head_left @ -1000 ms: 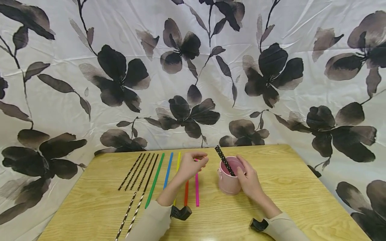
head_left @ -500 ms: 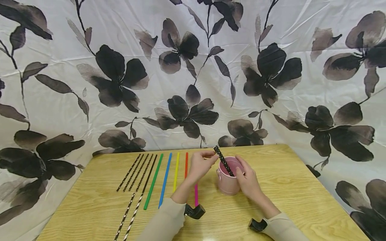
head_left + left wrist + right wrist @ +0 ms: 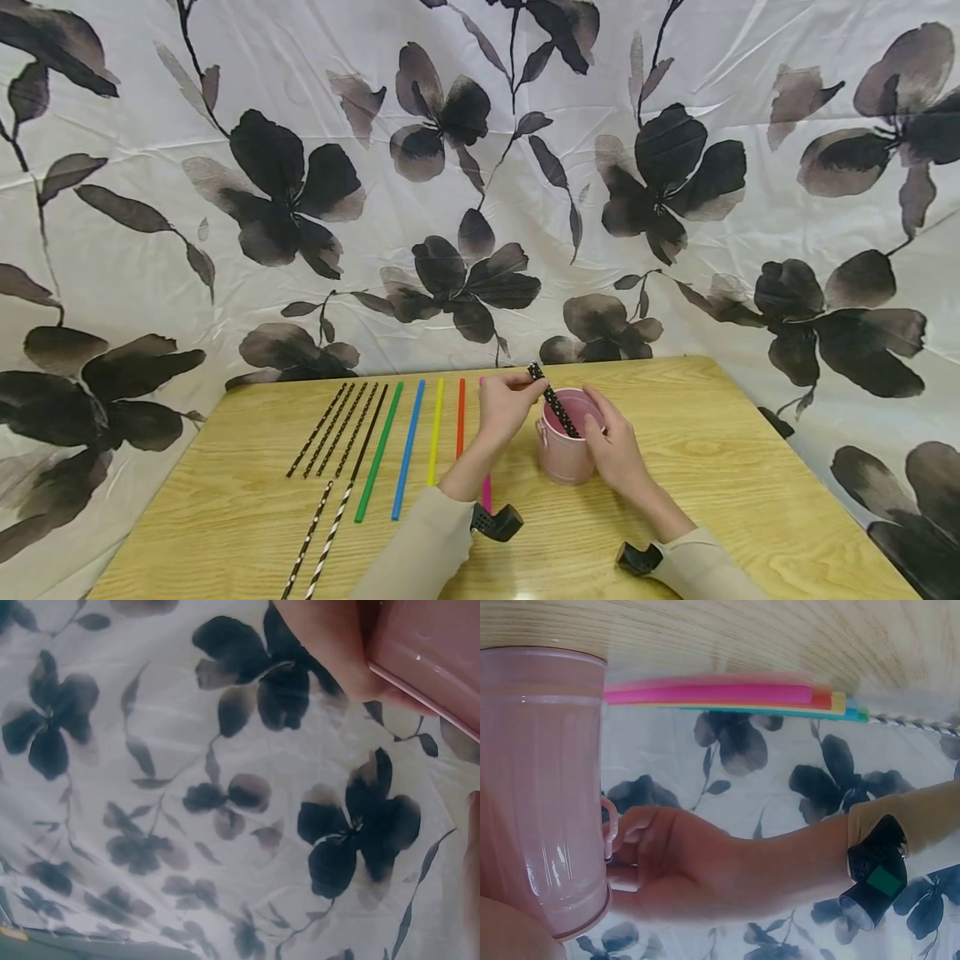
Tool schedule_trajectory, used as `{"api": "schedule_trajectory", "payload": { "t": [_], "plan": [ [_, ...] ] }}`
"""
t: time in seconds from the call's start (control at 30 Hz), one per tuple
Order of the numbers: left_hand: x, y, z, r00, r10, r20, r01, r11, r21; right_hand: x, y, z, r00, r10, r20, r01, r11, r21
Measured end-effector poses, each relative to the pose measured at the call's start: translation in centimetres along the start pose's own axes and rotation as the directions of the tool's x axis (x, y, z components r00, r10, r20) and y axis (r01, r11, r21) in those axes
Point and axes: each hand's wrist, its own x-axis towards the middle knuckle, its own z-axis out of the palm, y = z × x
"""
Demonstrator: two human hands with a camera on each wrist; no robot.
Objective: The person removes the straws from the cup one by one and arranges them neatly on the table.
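Observation:
My right hand grips the far right side of a small pink bucket, thumb near the rim. A thick black straw with white dots leans out of the bucket toward the upper left. At its upper end my left hand pinches it between thumb and fingers. In the right wrist view the left hand appears beyond the bucket, whose small side handle shows; the straw is out of sight there. The left wrist view catches only part of the bucket and wall cloth.
Left of the bucket lie straws in a row: pink, red, yellow, blue and green. Several dark patterned straws lie farther left, two striped or dotted ones nearer. A floral cloth hangs behind the table.
My left hand has moved right from above the coloured straws to the dotted straw and now pinches its upper end. The right hand has stayed on the bucket.

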Motion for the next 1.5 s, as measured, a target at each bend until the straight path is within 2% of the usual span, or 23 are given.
{"api": "schedule_trajectory", "payload": {
  "t": [0.2, 0.33, 0.53, 0.67, 0.9, 1.13, 1.27, 1.5],
  "plan": [
    [-0.1, 0.3, -0.5, 0.999, -0.051, -0.001, 0.051, 0.996, -0.074, 0.1, -0.1, 0.2, 1.0, -0.009, 0.0, 0.009, 1.0, -0.004],
    [-0.1, 0.7, -1.1, 0.997, -0.065, -0.034, 0.059, 0.989, -0.136, 0.1, -0.1, 0.2, 1.0, -0.02, -0.005, 0.019, 1.0, -0.012],
    [0.6, 1.5, -2.6, 0.995, 0.001, -0.103, -0.025, 0.972, -0.233, 0.2, -0.2, 0.2, 1.0, -0.018, 0.001, 0.018, 1.0, -0.012],
    [1.0, 2.5, -4.0, 0.989, 0.034, -0.141, -0.077, 0.949, -0.306, 0.2, -0.2, 0.1, 0.999, -0.031, 0.004, 0.032, 0.999, -0.021],
    [1.5, 4.9, -7.4, 0.977, 0.097, -0.189, -0.171, 0.888, -0.426, 0.1, -0.1, 0.3, 0.999, -0.032, 0.005, 0.032, 0.999, -0.01],
    [1.2, 7.7, -11.3, 0.971, 0.139, -0.196, -0.215, 0.867, -0.45, 0.0, -0.1, 0.2, 1.0, -0.015, 0.001, 0.015, 1.0, 0.001],
    [0.7, 9.1, -13.8, 0.966, 0.185, -0.181, -0.246, 0.873, -0.421, 0.0, -0.1, 0.1, 1.0, -0.006, 0.0, 0.006, 1.0, -0.002],
    [-0.4, 10.3, -18.1, 0.961, 0.231, -0.152, -0.265, 0.925, -0.273, 0.0, 0.0, 0.0, 1.0, -0.001, 0.003, 0.001, 1.0, 0.004]
  ]
}}
